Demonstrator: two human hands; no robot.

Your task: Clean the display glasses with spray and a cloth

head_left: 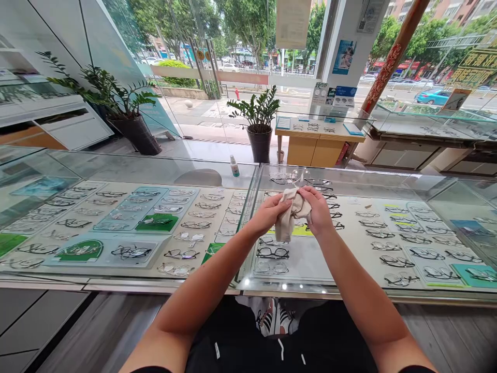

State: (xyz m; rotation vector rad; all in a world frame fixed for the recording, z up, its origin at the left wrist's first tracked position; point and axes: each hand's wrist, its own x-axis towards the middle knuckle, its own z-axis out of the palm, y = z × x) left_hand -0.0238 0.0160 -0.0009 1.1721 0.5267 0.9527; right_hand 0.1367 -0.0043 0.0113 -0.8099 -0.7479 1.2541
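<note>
While the glass-topped display surface (303, 264) stretches toward 9 and 3 o'clock beneath the beige cleaning cloth (285, 223), a potted plant (258, 127) stands beyond it, at 11 o'clock from the cloth. At 9, the left grip (272, 210), and at 3, the right grip (319, 210), are both closed, fingers pinching the cloth between them above the glass (I cannot tell what its folds hide). A spray bottle (234, 167) sits at 10; dark-framed eyeglasses (273, 253) lie at 7.
</note>
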